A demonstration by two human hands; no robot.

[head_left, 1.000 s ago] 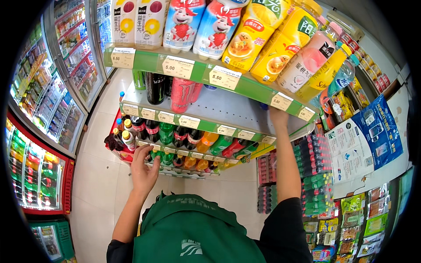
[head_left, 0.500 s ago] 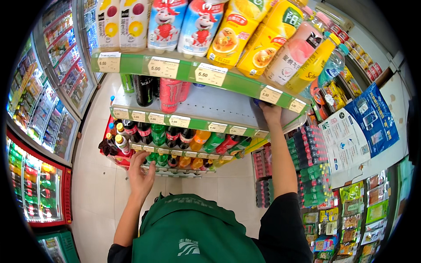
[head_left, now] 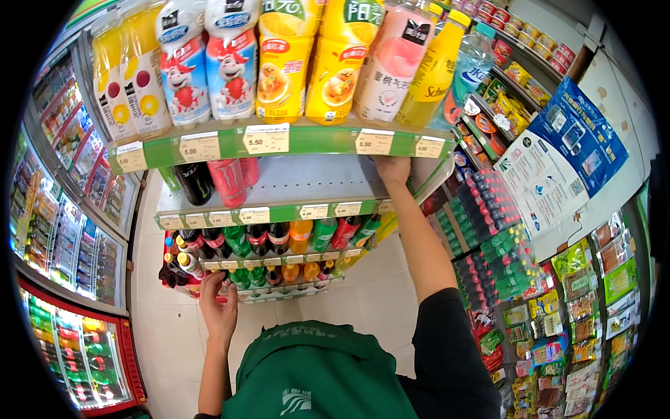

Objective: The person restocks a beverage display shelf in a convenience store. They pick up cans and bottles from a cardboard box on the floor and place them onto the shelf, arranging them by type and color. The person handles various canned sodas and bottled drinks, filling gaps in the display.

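Note:
My right hand (head_left: pixel 393 170) reaches into the middle shelf (head_left: pixel 314 183), below the green edge of the top shelf (head_left: pixel 317 136). Its fingers are hidden behind that edge, so I cannot see whether they hold anything. Pink cans (head_left: pixel 228 183) and a black can (head_left: pixel 193 184) stand toward the left end of the same shelf. Low on the left, my left hand (head_left: pixel 218 307) hangs open with loosely bent fingers and nothing in it. The closest things to it are the soda bottles (head_left: pixel 258 239) on the lower shelves.
Juice and milk-drink bottles (head_left: pixel 283 63) line the top shelf. Glass-door fridges (head_left: pixel 77 342) stand to the left. On the right are stacked bottle packs (head_left: pixel 492 265), a white counter with a blue leaflet (head_left: pixel 583 133) and hanging snack packets (head_left: pixel 579 293).
The view has shifted, with the shelving now further left and lower. My right hand has gone deeper under the top shelf, hiding its fingers. The left hand stays low, its fingers bent more.

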